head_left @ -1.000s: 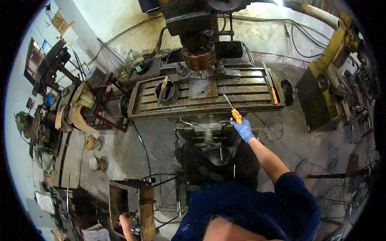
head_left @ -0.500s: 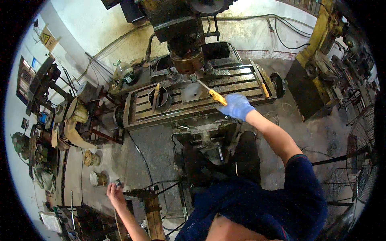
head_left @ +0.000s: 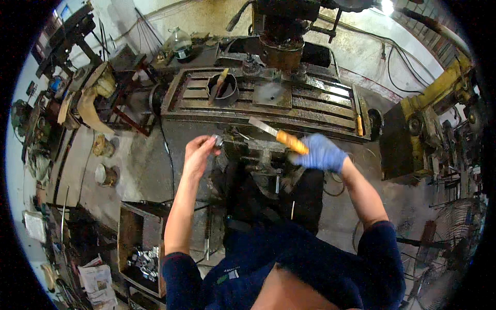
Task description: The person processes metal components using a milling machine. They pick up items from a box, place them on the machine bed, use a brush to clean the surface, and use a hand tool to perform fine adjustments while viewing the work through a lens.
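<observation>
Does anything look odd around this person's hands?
Mildly, the gloving: the right hand, gripping a yellow-handled tool, wears a blue glove, while the left hand, pinching a small metal part, is bare. Also, metal pieces lie jumbled in the open box at lower left.

A metalworking shop is shown. A slotted steel table (head_left: 323, 112) is set beneath a heavy machine head (head_left: 281, 50), as is found on a milling machine, and a round pot (head_left: 227, 96) is stood on it. At the right, a yellow machine (head_left: 405, 137) is placed near a caged fan (head_left: 447, 253). Small metal parts (head_left: 147, 263) are heaped in a box (head_left: 130, 225), and a yellow-handled tool (head_left: 292, 142) is held before the table. The floor (head_left: 137, 170) is stained. At the far left, dark shapes are blurred by the lens edge; machinery is probably crowded there.
</observation>
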`<state>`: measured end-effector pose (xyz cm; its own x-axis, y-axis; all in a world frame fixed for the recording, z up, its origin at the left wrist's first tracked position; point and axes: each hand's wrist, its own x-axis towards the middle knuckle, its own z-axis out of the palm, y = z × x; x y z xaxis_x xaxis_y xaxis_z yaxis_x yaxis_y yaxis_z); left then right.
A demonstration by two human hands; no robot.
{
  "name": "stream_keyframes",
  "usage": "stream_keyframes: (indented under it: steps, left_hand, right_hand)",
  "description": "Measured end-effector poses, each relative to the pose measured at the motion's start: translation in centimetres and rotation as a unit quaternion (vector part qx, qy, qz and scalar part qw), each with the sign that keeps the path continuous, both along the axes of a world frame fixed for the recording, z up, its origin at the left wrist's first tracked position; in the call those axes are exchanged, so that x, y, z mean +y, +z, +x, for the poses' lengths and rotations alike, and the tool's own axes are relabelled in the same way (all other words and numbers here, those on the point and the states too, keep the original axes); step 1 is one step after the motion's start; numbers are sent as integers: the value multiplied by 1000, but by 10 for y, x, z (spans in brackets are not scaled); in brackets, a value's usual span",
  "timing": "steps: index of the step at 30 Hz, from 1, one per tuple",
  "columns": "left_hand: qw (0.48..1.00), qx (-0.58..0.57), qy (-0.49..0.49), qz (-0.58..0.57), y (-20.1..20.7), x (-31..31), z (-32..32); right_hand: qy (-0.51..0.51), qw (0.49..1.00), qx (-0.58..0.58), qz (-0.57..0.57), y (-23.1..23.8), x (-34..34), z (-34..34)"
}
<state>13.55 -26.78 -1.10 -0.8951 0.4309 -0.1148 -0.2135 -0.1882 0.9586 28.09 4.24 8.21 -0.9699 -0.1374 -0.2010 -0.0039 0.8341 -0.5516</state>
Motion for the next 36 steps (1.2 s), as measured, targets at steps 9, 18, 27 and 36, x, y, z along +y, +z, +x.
stream_keyframes:
  steps: [9, 18, 27, 36]
  left_hand:
    - [996, -4, -67, 58, 0, 80, -6]
    - [987, 15, -82, 135, 17, 86, -7]
    - [977, 120, -72, 160, 34, 78, 4]
    - [962, 242, -73, 106, 54, 76, 9]
  right_hand:
    - [-11, 989, 1, 151, -17, -2, 32]
    - [-64, 996, 49, -40, 16, 44, 18]
    - [-82, 987, 120, -70, 10, 68, 26]
    - [-156, 958, 172, -166, 0, 86, 9]
